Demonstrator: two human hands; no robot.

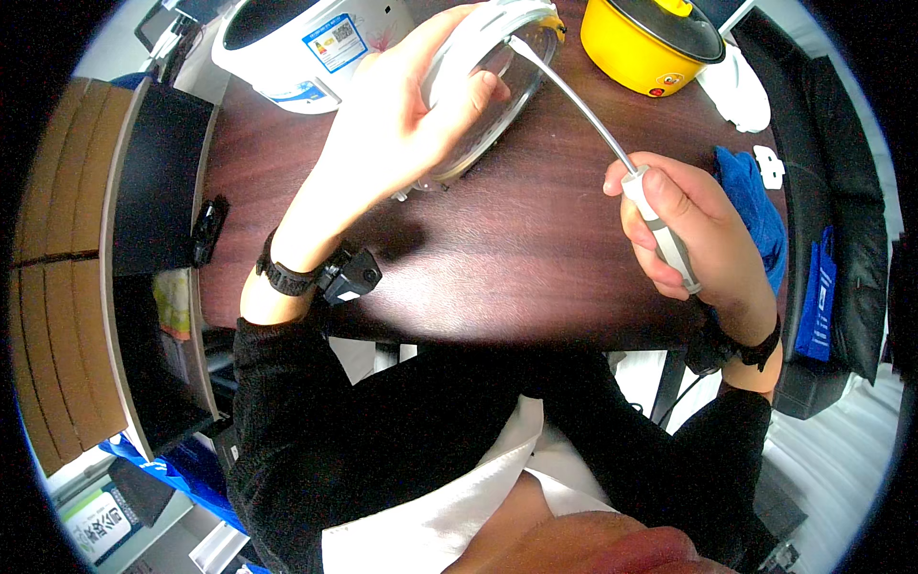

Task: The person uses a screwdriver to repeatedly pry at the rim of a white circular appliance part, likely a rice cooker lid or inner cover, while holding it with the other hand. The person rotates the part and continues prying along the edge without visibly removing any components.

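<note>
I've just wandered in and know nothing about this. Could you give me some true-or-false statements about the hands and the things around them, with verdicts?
1. The right hand grips a metal-shafted tool with a white-and-grey handle. True.
2. The yellow pot has its dark lid on. True.
3. The left hand rests on the yellow pot. False: it holds a white-and-clear rounded item.
4. The blue cloth lies at the table's left edge. False: it lies at the right side, near the right hand.
5. A dark band is around the left wrist. True.
6. The table has a white top. False: it is dark reddish-brown.
</note>
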